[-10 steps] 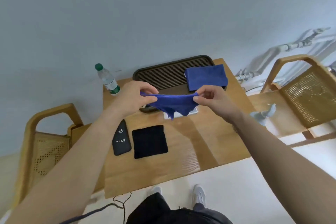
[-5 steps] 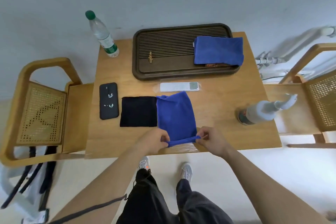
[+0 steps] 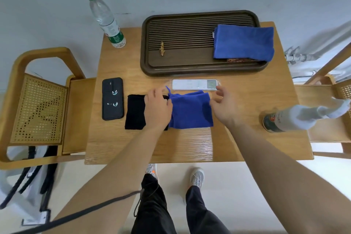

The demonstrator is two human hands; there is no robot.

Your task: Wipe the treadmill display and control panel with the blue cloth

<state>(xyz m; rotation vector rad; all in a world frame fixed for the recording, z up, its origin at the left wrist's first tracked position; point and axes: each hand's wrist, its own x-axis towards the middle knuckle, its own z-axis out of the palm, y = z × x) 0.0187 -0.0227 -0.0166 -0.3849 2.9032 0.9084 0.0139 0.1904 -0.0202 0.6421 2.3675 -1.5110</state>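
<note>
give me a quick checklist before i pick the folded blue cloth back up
1. Blue cloth folded flat on table: ok.
2. Left hand at the cloth's left edge, over black cloth: ok.
3. Right hand at the cloth's right edge, grip: cannot tell.
4. Remote clear of the cloth's far edge: cannot tell.
5. Spray bottle out of the way: ok.
6. Treadmill panel in view: not ok.

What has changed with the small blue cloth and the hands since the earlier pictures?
The small blue cloth, earlier held up stretched between both hands, now lies folded on the table. Left hand rests at its edge; right hand has let go. Phone and black cloth stayed.
</note>
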